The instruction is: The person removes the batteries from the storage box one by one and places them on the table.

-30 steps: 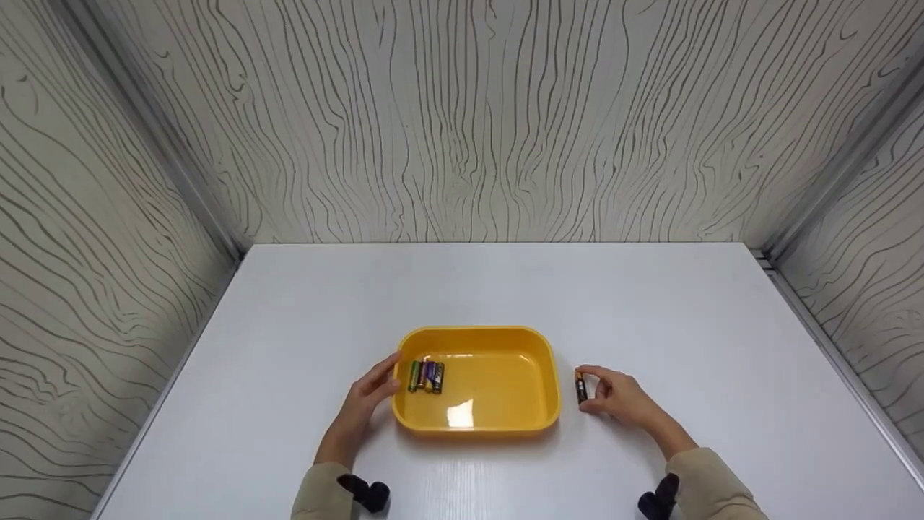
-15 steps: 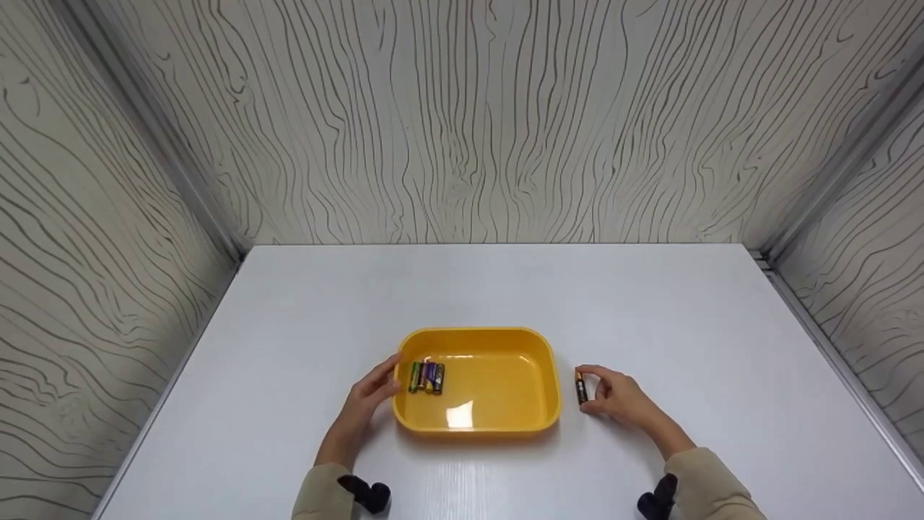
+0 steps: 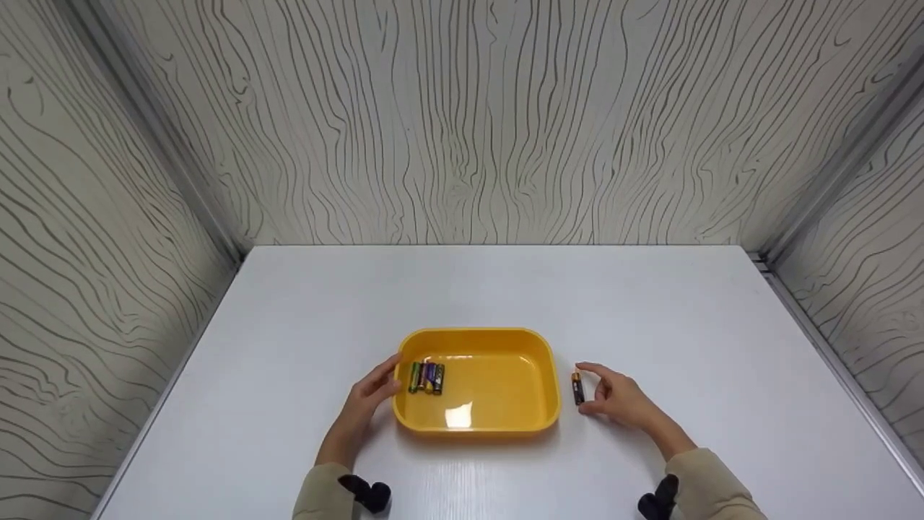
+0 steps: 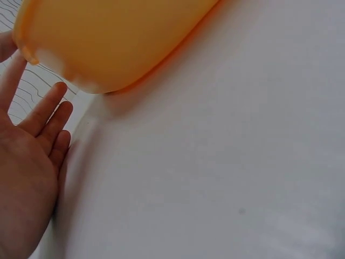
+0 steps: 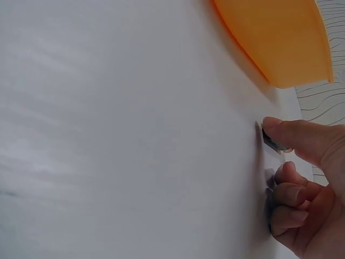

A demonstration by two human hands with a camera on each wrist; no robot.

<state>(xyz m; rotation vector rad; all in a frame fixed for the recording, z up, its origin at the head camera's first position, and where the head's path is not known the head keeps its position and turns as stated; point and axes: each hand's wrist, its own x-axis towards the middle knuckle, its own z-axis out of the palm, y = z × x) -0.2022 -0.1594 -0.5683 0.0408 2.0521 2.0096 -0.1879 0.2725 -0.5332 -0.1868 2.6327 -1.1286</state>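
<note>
At the near edge, two beige sleeves (image 3: 323, 492) come in from left and right, each with a small black device (image 3: 370, 495) at the wrist. The left hand (image 3: 367, 393) rests against the left side of a yellow, glossy, rounded rectangular tray (image 3: 498, 424). Its thumb and index finger touch the rim without clasping it; the other fingers are extended and a little spread, clear of the tray.

To the right of the tray, just beside it, the right hand (image 3: 613, 396) pinches a small black cylindrical battery with a copper-coloured end (image 3: 578, 388) between thumb and index finger, one at each end; its other fingers are curled. The battery's copper end points far. Whether it touches the table cannot be told.

Inside the tray, near its left wall, four cylindrical batteries (image 3: 431, 378) lie side by side in a row, green at the left, then reddish, purple and black.

All this is on a smooth white table (image 3: 462, 289). Beyond it stands a pale wall with dark, wavy wood-grain lines (image 3: 462, 144).
</note>
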